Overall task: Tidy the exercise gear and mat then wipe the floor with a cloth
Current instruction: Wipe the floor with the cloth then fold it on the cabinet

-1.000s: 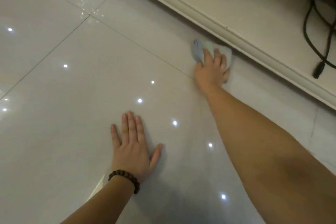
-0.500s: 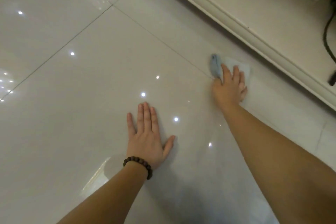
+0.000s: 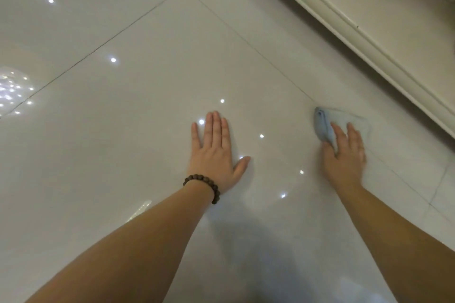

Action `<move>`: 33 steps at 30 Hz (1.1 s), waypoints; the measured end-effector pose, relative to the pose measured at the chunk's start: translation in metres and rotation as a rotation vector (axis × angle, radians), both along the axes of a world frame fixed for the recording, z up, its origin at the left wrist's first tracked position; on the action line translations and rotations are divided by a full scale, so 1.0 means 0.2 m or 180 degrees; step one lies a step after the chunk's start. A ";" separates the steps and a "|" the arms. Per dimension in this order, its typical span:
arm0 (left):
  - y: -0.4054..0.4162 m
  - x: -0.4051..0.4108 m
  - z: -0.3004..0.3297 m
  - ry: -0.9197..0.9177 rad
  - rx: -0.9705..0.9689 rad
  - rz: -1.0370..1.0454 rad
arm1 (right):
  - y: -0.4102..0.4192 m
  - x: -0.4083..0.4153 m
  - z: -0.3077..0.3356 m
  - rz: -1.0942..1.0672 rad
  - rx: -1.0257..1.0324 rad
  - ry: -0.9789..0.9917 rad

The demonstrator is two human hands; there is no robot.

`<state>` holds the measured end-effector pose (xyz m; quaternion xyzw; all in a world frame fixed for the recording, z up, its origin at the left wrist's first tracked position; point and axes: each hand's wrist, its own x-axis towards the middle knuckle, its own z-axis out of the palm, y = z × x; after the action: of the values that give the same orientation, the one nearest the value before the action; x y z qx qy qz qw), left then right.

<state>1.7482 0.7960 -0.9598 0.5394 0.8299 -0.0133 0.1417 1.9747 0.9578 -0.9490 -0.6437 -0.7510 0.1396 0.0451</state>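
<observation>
Fingers straight, right hand (image 3: pixel 344 155) presses cloth (image 3: pixel 325 125) flat, centre-right; left hand (image 3: pixel 214 152) lies splayed on floor (image 3: pixel 123 130), mid-frame.

Floor (image 3: pixel 128 145): I see glossy pale tiles filling most of the frame, with thin grout lines crossing at upper centre; bright light spots reflect at left and centre.
Left hand (image 3: pixel 213 155): flat on the tile at frame centre, fingers straight, palm down; a dark bead bracelet (image 3: pixel 204 186) circles its wrist.
Cloth (image 3: pixel 332 123): pale blue and white, lying on the tile at centre right, partly blurred.
Right hand (image 3: pixel 346 155): resting on the cloth, fingers extended over it.
Base moulding (image 3: pixel 369 39): cream edge meeting the floor, running diagonally across the upper right.
</observation>
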 end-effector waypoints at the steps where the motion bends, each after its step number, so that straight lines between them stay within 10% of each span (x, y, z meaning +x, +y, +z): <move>1: 0.00 0.00 0.00 -0.0033 0.0003 -0.0002 | -0.01 -0.07 0.01 -0.0315 -0.0056 0.0011; 18: -1.47 -0.28 0.17 -0.0018 -0.0604 0.2681 | -0.62 -0.92 0.04 0.1279 -0.0460 -0.0183; 29: -2.01 0.12 0.17 -0.0279 -0.0696 0.4204 | -1.51 -1.18 -0.01 0.5734 -0.0277 -0.0195; 33: -2.19 0.13 0.22 -0.0340 -0.0630 0.4549 | -1.21 -1.41 -0.04 0.4900 -0.0076 -0.0150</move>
<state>1.7745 0.3582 -0.9166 -0.1505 0.9667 0.0339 0.2044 1.6926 0.7163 -0.9568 0.0570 -0.9865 0.1260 -0.0878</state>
